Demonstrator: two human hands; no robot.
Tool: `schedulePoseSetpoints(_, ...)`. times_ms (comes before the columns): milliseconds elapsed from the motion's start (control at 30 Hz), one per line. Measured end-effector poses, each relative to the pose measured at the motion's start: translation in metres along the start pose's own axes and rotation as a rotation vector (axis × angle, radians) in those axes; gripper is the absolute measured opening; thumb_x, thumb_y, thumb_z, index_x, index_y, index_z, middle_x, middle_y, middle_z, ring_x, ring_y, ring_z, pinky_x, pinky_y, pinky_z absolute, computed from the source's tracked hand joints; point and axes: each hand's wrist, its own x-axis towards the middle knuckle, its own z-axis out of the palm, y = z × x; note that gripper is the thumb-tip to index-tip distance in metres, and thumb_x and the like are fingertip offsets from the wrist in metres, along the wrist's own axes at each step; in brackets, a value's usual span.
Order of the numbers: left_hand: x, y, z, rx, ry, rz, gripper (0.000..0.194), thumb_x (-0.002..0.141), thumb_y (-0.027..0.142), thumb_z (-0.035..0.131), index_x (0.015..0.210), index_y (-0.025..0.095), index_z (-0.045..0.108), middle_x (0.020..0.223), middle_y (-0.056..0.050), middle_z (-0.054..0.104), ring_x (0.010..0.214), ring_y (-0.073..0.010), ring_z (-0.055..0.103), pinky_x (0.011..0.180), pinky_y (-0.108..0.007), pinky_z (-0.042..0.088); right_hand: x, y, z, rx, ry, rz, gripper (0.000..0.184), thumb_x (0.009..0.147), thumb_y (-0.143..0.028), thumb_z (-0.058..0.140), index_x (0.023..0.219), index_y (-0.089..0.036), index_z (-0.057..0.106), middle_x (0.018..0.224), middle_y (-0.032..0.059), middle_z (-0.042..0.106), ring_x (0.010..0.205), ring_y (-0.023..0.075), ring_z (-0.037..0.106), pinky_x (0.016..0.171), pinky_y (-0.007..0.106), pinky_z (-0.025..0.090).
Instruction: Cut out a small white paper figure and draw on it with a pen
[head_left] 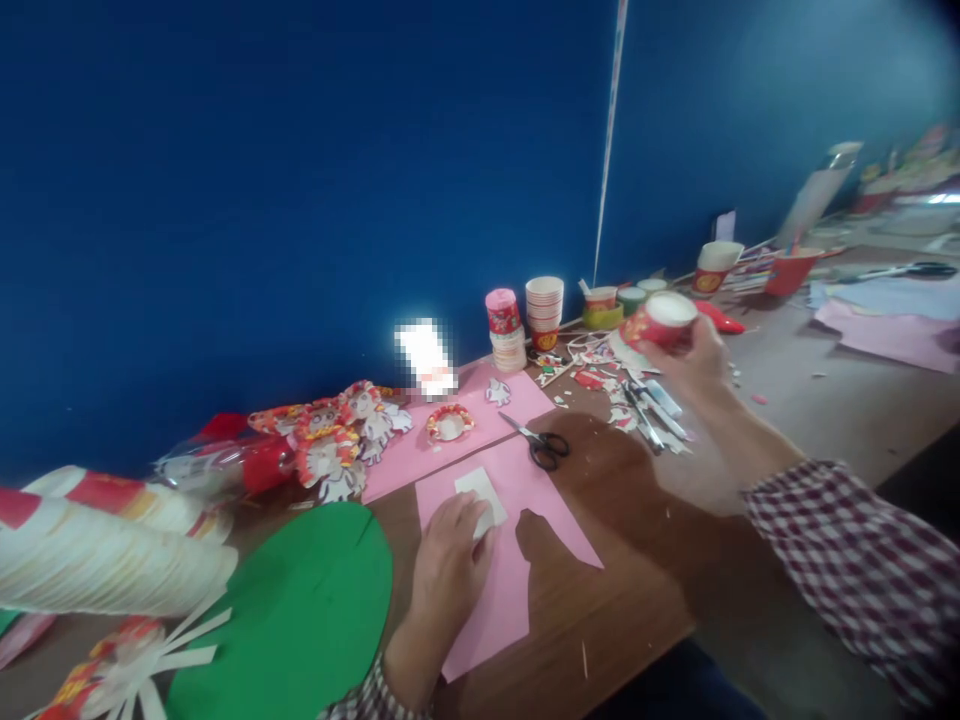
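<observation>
1. Far left of the black-handled scissors (546, 450), nested paper cups (112, 555) lie on their side, with white-stripped paper pieces (150, 665) in front of them
2. Left of the scissors and nearer to you, a green oval sheet (300, 600) lies flat; behind it, also left of the scissors, is a heap of red, yellow and white cutouts (330, 440)
3. Your left hand (450, 555) is in front and to the left of the scissors, fingers partly bent over a small white paper (487, 500) on a pink sheet (487, 630); you cannot tell whether they grip or only press it
4. Just left of the scissors and behind your left hand, a red-and-yellow ring (450, 425) lies on another pink sheet (397, 465)
5. Behind the scissors stand a pink-topped cup stack (504, 325) and a white-and-red cup stack (544, 312)
6. Right of the scissors, pens (652, 415) lie in a group among paper scraps (621, 416)
7. Beyond the pens, right of the scissors, your right hand (697, 365) is closed around a red paper cup (660, 320), its white round end facing up
8. Far right of the scissors, a red tub (791, 272) stands near pink and blue paper (892, 325)
</observation>
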Motion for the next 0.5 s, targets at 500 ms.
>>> schedulePoseSetpoints(500, 0.002, 0.0, -0.001, 0.044, -0.014, -0.004, 0.024, 0.088, 0.026, 0.053, 0.11, 0.019, 0.059, 0.112, -0.011, 0.062, 0.106, -0.0244, 0.058, 0.089, -0.042, 0.053, -0.045, 0.007, -0.009, -0.005, -0.17, 0.047, 0.059, 0.068, -0.047, 0.069, 0.119, -0.023, 0.049, 0.109, 0.0111, 0.065, 0.091, 0.0312, 0.064, 0.075, 0.046, 0.053)
